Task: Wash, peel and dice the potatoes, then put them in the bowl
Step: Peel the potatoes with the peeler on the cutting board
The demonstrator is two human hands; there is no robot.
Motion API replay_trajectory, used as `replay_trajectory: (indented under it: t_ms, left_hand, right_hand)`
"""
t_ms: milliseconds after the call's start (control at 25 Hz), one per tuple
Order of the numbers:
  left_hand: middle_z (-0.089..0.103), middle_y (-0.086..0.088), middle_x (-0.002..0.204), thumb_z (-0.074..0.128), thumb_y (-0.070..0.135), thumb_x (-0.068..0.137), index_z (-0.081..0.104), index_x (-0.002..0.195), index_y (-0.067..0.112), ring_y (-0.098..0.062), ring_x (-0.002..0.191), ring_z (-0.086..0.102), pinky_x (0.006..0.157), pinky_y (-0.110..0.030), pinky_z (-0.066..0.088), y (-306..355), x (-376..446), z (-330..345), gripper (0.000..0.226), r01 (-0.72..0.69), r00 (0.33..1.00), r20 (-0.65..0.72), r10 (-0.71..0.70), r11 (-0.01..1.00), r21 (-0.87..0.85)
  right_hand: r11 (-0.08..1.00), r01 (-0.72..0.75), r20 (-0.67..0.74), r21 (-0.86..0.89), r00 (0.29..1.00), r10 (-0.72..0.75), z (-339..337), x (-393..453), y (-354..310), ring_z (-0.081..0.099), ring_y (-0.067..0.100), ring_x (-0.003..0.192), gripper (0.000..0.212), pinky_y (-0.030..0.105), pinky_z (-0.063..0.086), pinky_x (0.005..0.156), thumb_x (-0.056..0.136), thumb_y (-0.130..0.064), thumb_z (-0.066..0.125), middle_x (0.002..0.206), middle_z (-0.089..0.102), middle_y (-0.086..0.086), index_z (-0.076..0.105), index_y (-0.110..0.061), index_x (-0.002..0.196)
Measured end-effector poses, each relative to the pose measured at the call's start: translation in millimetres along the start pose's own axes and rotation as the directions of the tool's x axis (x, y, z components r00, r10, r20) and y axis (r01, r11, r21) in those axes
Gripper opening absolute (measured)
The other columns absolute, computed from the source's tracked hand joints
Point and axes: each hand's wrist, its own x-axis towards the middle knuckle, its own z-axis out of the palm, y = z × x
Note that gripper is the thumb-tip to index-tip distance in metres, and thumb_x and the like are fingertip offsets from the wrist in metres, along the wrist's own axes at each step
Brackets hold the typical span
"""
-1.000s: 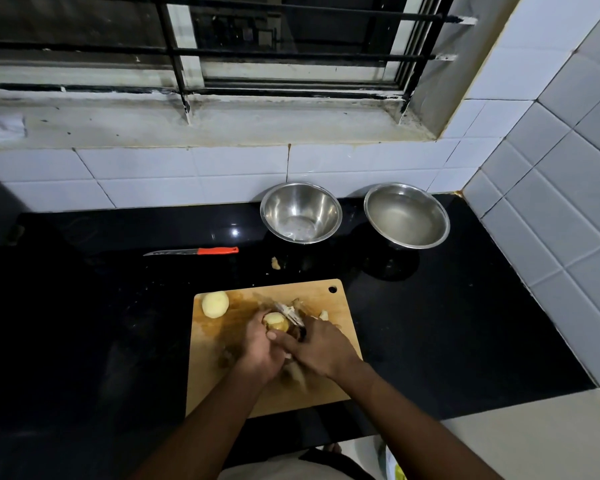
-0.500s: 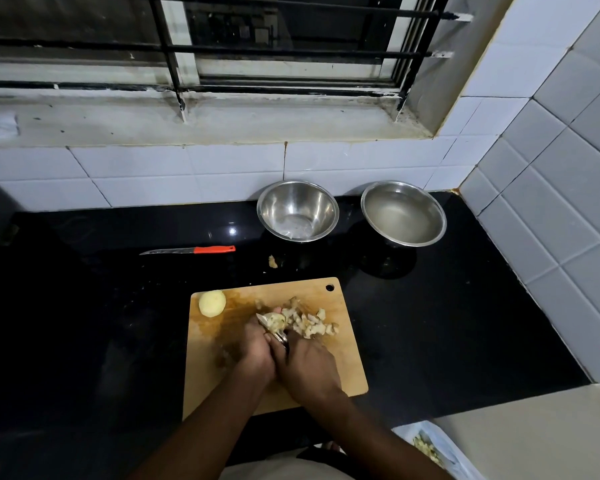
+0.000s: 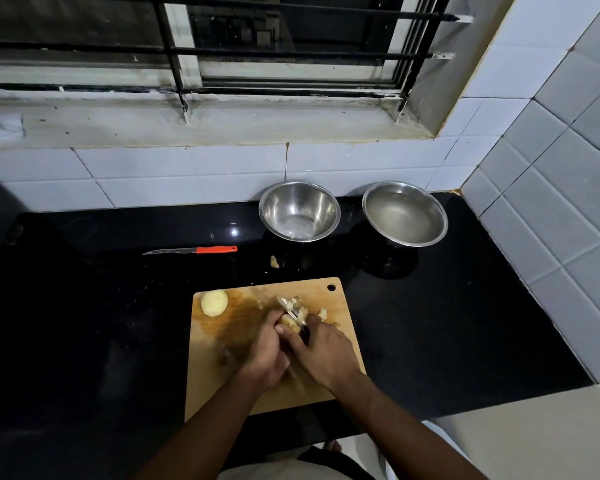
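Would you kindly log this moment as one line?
stage: peeling | left hand: holds potato | right hand: holds peeler | peeled potato: on cutting board

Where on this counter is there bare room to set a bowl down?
Bare black counter lies left of the cutting board, below the orange-handled knife, and right of the board, below the water bowl. It is crowded mid-board, where the left hand and right hand work the potato.

Dim, wide-angle bowed edges; a glare spot on the black counter [image 3: 234, 232].
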Motion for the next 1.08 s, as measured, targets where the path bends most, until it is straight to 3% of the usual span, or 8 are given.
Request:
replay_trajectory:
  t_ms: [120,240,400,640,760,880,1080]
  left_hand:
    - [0.074,-0.017,0.105,0.058,0.04,0.097,0.068,0.114,0.0,-0.03,0.099,0.072,0.094,-0.04,0.053,5.1,-0.1,1.7,0.045,0.07,0.996,0.063,-0.058,0.973,-0.22]
    - [0.069,-0.012,0.082,0.055,0.028,0.095,0.061,0.112,-0.001,-0.021,0.059,0.069,0.069,-0.031,0.059,4.3,0.0,1.0,0.034,0.11,0.993,0.07,-0.092,0.934,-0.339]
    - [0.071,-0.014,0.088,0.052,0.031,0.091,0.069,0.096,0.002,-0.03,0.089,0.068,0.091,-0.039,0.052,-4.5,1.1,4.2,0.034,0.084,0.996,0.034,-0.077,0.921,-0.38]
    - [0.071,-0.012,0.074,0.045,0.033,0.096,0.068,0.084,0.005,-0.03,0.085,0.065,0.078,-0.039,0.051,-4.0,-1.5,9.7,0.039,0.051,0.998,-0.017,-0.063,0.907,-0.418]
    - [0.069,-0.012,0.081,0.045,0.033,0.096,0.067,0.084,0.007,-0.03,0.085,0.064,0.078,-0.039,0.051,-5.2,1.5,11.3,0.037,0.042,0.996,-0.057,-0.073,0.905,-0.423]
    - [0.067,-0.011,0.083,0.044,0.035,0.096,0.066,0.085,0.007,-0.029,0.082,0.063,0.073,-0.038,0.05,-6.2,3.8,9.3,0.037,0.036,0.992,-0.097,-0.082,0.914,-0.403]
    - [0.067,-0.007,0.066,0.043,0.039,0.096,0.067,0.088,0.009,-0.026,0.078,0.063,0.071,-0.032,0.049,-7.4,7.4,3.4,0.04,0.027,0.975,-0.203,-0.096,0.947,-0.319]
  right_hand:
    - [0.999,-0.039,-0.015,0.03,0.999,0.039,-2.9,-1.2,1.5,0.064,0.026,0.097,0.08,0.035,0.048,0.074,0.078,-0.09,0.032,0.097,0.068,0.005,0.054,-0.018,0.105]
    - [0.996,-0.083,0.003,0.036,0.997,0.083,-3.1,-5.3,2.7,0.064,0.028,0.1,0.084,0.036,0.049,0.077,0.075,-0.092,0.034,0.1,0.069,0.007,0.056,-0.017,0.106]
    - [0.997,-0.075,-0.005,0.004,0.997,0.075,0.7,-8.2,-1.9,0.064,0.028,0.102,0.084,0.035,0.048,0.076,0.075,-0.092,0.035,0.101,0.07,0.007,0.055,-0.016,0.104]
    - [0.996,-0.081,-0.032,-0.048,0.996,0.08,0.3,-7.2,-5.4,0.065,0.027,0.101,0.089,0.035,0.046,0.074,0.073,-0.094,0.03,0.101,0.07,0.008,0.054,-0.015,0.106]
    - [0.995,-0.086,-0.018,-0.051,0.996,0.085,0.4,-6.9,-6.4,0.065,0.027,0.101,0.091,0.034,0.047,0.075,0.074,-0.094,0.028,0.102,0.07,0.008,0.056,-0.014,0.107]
    - [0.996,-0.068,-0.012,-0.057,0.998,0.067,4.0,-10.9,-9.5,0.065,0.028,0.1,0.085,0.035,0.048,0.076,0.081,-0.087,0.028,0.103,0.069,0.01,0.056,-0.013,0.11]
    - [0.997,-0.034,-0.05,-0.063,0.998,0.031,14.7,-20.7,-18.0,0.065,0.03,0.096,0.071,0.037,0.047,0.075,0.092,-0.075,0.023,0.099,0.069,0.01,0.058,-0.016,0.109]
